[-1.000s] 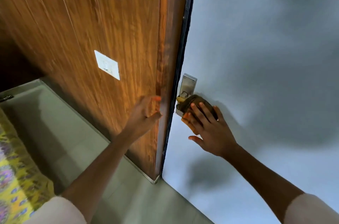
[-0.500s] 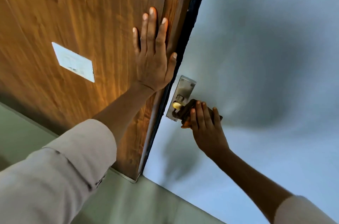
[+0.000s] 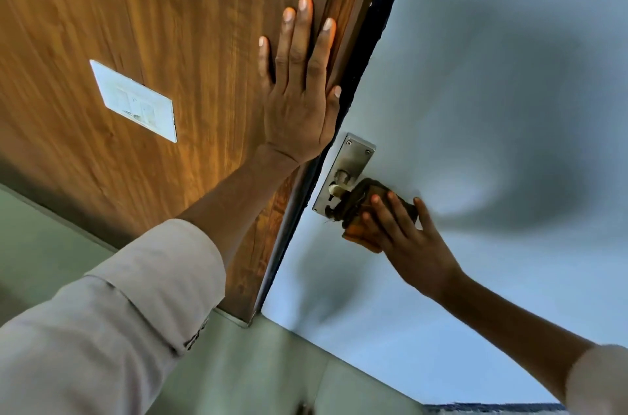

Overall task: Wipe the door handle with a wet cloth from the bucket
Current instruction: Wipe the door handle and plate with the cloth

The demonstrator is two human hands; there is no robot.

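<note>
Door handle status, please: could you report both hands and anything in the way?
Left hand flat on wooden panel. Right hand presses cloth over door handle. Nothing obstructing.

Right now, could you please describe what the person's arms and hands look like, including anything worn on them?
Both hands are bare: no gloves, rings or watch show on the left hand or the right hand. Each arm wears a pale beige sleeve pushed up, leaving the forearm uncovered. The left sleeve has a folded cuff with a dark patterned edge near its opening; only a small part of the right sleeve shows.
</note>
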